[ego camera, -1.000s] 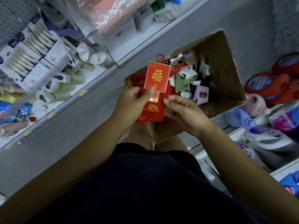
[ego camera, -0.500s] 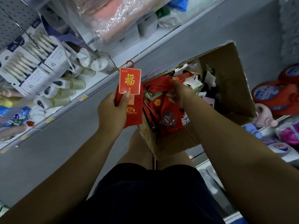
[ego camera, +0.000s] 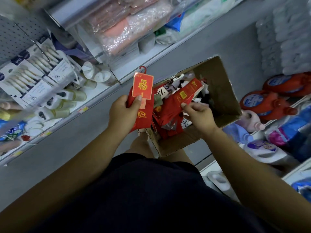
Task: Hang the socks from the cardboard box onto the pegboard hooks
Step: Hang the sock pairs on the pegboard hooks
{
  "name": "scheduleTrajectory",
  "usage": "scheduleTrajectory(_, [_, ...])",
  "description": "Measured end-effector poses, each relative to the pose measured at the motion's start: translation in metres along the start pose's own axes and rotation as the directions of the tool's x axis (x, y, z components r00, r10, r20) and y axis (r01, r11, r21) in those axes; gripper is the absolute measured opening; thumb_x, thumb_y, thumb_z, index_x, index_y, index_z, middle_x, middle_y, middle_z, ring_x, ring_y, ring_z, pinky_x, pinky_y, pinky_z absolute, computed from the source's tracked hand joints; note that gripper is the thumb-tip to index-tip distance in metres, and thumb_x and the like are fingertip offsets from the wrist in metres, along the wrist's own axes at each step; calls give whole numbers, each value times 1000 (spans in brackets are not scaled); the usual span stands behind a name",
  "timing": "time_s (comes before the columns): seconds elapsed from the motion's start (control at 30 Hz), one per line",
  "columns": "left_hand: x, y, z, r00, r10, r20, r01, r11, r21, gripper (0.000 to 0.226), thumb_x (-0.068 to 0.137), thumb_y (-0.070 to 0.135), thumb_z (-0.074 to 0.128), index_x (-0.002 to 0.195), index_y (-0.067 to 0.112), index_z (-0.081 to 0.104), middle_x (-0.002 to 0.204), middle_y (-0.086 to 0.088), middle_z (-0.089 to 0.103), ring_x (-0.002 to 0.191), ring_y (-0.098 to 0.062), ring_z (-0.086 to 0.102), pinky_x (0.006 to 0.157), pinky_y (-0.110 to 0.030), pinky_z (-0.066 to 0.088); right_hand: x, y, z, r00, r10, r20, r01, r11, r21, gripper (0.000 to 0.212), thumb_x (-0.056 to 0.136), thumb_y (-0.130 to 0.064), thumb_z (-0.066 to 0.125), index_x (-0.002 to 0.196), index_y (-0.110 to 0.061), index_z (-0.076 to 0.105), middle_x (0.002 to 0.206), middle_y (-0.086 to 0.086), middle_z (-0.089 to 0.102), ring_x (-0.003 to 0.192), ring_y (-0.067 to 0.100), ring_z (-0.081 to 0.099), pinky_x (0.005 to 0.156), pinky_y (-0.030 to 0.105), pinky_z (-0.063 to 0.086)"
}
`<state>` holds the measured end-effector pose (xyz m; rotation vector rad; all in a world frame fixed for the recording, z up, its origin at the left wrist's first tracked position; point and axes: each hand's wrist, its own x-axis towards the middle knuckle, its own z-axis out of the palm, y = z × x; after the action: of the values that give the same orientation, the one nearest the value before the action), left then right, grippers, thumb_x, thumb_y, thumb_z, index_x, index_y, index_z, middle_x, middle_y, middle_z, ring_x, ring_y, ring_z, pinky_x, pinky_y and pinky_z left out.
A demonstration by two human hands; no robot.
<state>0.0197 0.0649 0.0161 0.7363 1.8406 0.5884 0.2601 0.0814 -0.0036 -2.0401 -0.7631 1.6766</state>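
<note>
1. Socks of red fabric with a gold-lettered card (ego camera: 141, 106) were gripped by the left hand (ego camera: 122, 113) just beside the brown cardboard box (ego camera: 223, 91).
2. The right hand (ego camera: 200, 116) pinched a second red sock pack (ego camera: 184, 98) over the box.

Socks (ego camera: 170, 115) in cardboard box (ego camera: 223, 91); pegboard (ego camera: 10, 37) far left.

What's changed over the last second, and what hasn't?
The right hand let go of the red sock pack, reached into the cardboard box and now pinches a second red pack from the pile. The left hand carried the first pack left, off the box. Unchanged: the left hand's grip on it; the box's place.
</note>
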Motion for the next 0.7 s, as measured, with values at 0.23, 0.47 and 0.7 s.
scheduleTrajectory(0.23, [-45, 42, -17, 961, 161, 227, -130, 981, -145, 27, 87, 51, 68, 108, 33, 67, 98, 16, 78, 86, -7, 77, 72, -29, 62, -112, -26, -16, 931, -364, 27, 365, 931, 1, 21, 92, -20, 72, 81, -3, 71, 126, -9, 70, 119, 9, 65, 99, 35, 54])
scheduleTrajectory(0.47, [-111, 55, 8, 832, 220, 509, 82, 859, -506, 57, 93, 57, 64, 139, 23, 59, 133, -9, 69, 124, -27, 66, 101, -47, 55, -169, -26, -13, 837, -545, 48, 540, 837, 83, 18, 93, -22, 73, 86, -5, 71, 134, -31, 58, 129, -7, 52, 108, 31, 46])
scheduleTrajectory(0.7, [-192, 43, 42, 922, 152, 357, 56, 859, -509, 44, 88, 36, 72, 126, 15, 69, 114, -10, 77, 102, -26, 76, 78, -35, 62, -210, 12, -82, 849, -485, 211, 476, 874, 95, 27, 102, -29, 57, 100, -13, 78, 137, -22, 61, 122, -4, 58, 105, 38, 51])
